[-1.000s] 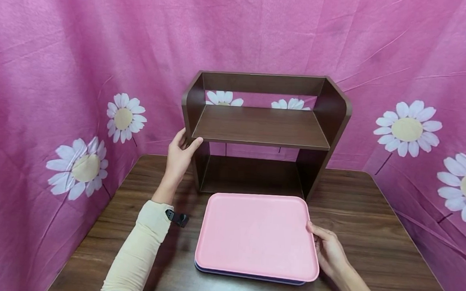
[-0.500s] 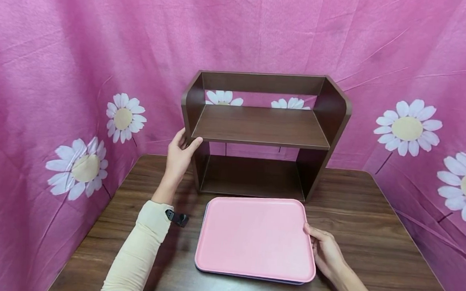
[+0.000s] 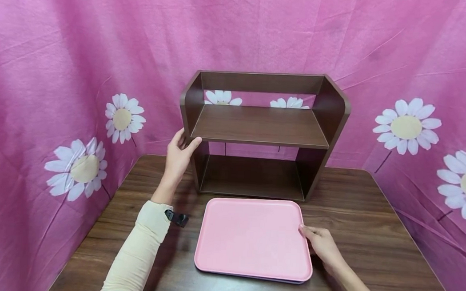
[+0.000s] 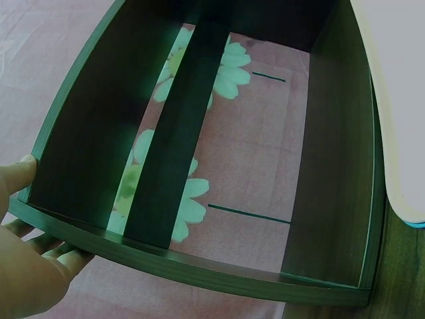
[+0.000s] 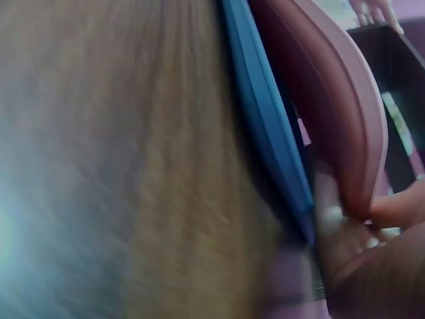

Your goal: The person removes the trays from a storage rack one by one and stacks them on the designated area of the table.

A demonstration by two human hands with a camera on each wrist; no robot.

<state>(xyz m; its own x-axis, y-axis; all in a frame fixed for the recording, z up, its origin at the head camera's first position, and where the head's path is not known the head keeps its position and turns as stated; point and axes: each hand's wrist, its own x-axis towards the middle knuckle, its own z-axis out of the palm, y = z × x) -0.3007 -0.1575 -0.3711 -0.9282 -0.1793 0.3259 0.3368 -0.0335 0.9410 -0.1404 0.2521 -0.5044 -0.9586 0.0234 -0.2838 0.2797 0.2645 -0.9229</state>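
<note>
A dark brown two-tier shelf (image 3: 260, 126) stands on the table. My left hand (image 3: 177, 157) grips its left side panel, thumb at the front edge of the middle board and the other fingers round the outside. In front of the shelf lies a pink tray (image 3: 253, 238), over a blue tray (image 5: 271, 119) that it almost wholly hides in the head view. My right hand (image 3: 324, 247) pinches the pink tray's right rim, thumb on top and fingers beneath. In the right wrist view, a gap shows between the two trays at this side.
The wood-grain table (image 3: 371, 243) extends to both sides of the trays. Behind the shelf hangs a pink cloth (image 3: 264, 31) printed with white daisies. A black strap with a small device (image 3: 177, 218) sits at the left sleeve's cuff.
The pink tray has slid a little left and towards me, with my right hand moving along with it. Less of the blue tray shows below it. My left hand stays on the shelf.
</note>
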